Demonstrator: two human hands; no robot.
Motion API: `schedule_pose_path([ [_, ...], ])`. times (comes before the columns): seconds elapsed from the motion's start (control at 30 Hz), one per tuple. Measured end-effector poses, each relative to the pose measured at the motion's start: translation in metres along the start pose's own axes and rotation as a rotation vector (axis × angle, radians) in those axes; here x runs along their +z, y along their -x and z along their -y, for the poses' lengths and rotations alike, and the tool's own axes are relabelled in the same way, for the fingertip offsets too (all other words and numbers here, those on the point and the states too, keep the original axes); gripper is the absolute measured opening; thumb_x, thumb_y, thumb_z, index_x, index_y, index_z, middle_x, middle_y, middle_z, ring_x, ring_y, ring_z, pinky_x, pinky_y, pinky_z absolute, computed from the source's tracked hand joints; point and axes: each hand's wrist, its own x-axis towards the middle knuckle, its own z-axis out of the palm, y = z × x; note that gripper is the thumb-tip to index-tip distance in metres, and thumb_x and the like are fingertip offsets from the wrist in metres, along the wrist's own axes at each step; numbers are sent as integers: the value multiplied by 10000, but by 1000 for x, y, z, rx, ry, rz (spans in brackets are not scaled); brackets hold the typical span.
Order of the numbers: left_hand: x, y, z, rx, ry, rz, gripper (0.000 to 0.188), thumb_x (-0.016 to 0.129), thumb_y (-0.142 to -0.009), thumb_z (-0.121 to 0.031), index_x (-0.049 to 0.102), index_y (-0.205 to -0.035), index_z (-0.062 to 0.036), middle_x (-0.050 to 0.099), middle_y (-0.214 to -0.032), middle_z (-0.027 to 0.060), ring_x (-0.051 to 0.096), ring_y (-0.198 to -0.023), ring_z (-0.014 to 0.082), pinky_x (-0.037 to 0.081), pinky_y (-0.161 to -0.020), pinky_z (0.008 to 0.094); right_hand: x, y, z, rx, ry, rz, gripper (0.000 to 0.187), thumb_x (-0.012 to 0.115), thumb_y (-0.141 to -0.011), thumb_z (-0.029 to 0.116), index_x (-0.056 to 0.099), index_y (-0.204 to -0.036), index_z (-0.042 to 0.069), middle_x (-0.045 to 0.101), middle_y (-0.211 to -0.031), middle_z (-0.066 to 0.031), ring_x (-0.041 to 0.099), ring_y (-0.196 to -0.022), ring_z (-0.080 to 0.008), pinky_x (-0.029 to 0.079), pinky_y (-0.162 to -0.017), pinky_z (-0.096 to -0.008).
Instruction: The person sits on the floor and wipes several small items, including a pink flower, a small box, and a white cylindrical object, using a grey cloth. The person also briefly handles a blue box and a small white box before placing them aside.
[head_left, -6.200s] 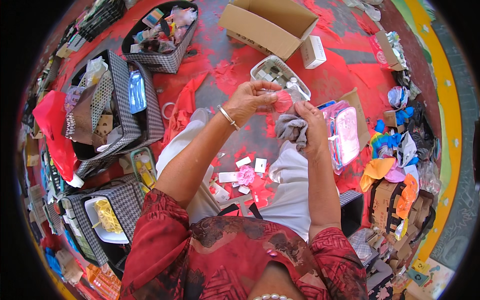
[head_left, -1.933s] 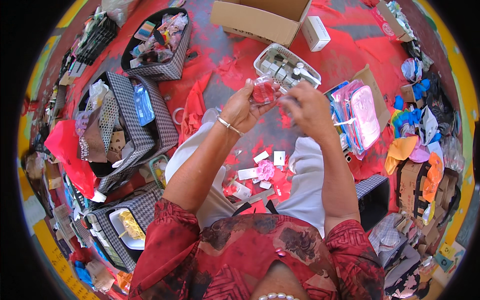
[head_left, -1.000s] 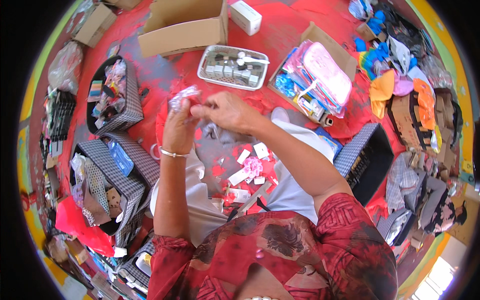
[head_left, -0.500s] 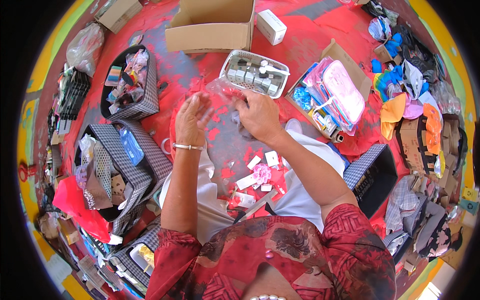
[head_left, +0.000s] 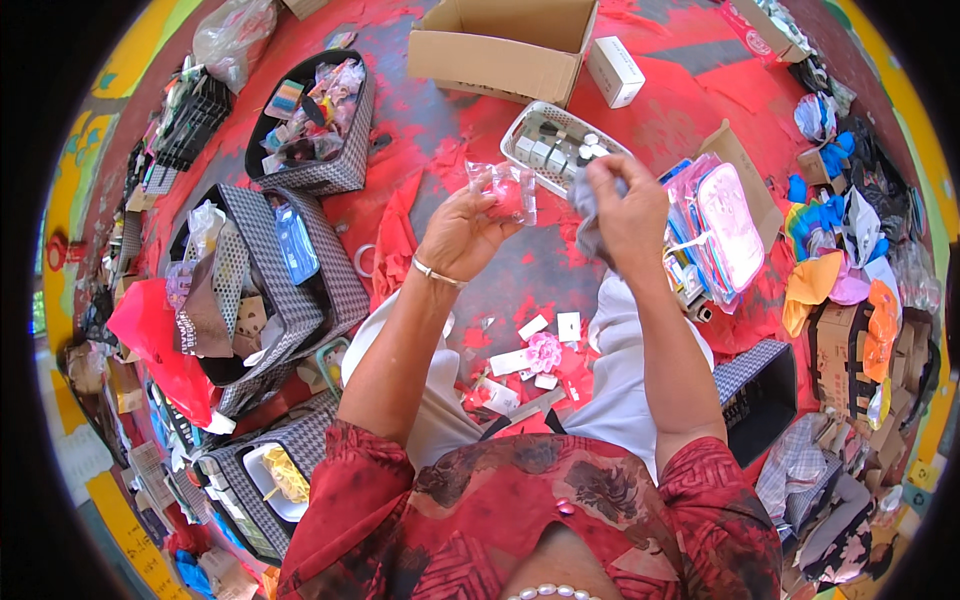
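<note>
Between the fingers of my left hand [head_left: 460,228] is a small clear plastic packet [head_left: 515,190] with something red inside. My right hand [head_left: 635,215] is closed on a crumpled grey cloth [head_left: 588,215], slightly blurred, beside the white basket [head_left: 514,140]. Small white boxes [head_left: 540,154] and white-capped items fill that basket. Low between my legs lie a pink flower [head_left: 544,352] and several small white cards or boxes [head_left: 510,362].
A cardboard box [head_left: 490,68] and a white carton [head_left: 616,72] stand ahead. Checked bins [head_left: 345,170] of packaged goods line the left. At right are a box with pink pouches [head_left: 728,225], an open dark bin [head_left: 765,400] and piled bags [head_left: 790,290].
The clear packet, earlier by my right hand, is now in my left hand. My right hand has moved right with the grey cloth. The whole view has shifted.
</note>
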Motion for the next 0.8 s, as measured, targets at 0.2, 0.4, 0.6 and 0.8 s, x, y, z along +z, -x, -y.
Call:
schedule_pose_path([
  [0.2, -3, -4, 25, -41, 15, 113, 222, 424, -882, -164, 502, -1061, -58, 543, -1067, 46, 513, -991, 155, 404, -876, 326, 29, 15, 9, -433, -7, 33, 161, 560, -779, 209, 550, -826, 55, 587, -814, -116, 595, -724, -281, 468, -569, -369],
  [0.4, -4, -8, -6, 161, 170, 68, 342, 413, -896, -122, 385, -1199, 34, 433, -1234, 155, 459, -1106, 243, 375, -958, 376, 16, -7, -18, -131, 226, -32, 219, 565, -777, 248, 528, -837, 40, 586, -764, -148, 588, -692, -298, 454, -555, -397],
  [0.6, -15, -14, 15, 85, -20, 172, 392, 344, -916, -153, 311, -1272, 6, 401, -1275, 135, 400, -1173, 231, 326, -993, 363, 35, 18, -4, -346, -60, -62, 205, 560, -765, 237, 536, -855, 54, 581, -782, -123, 587, -658, -285, 472, -558, -378],
  [0.8, -5, -13, 15, -90, 306, 376, 374, 342, -918, -162, 354, -1250, 10, 425, -1261, 144, 394, -1180, 261, 274, -1022, 399, 38, 17, -12, -443, 199, 53, 172, 566, -738, 205, 535, -837, 67, 567, -899, -101, 592, -712, -274, 480, -537, -371],
])
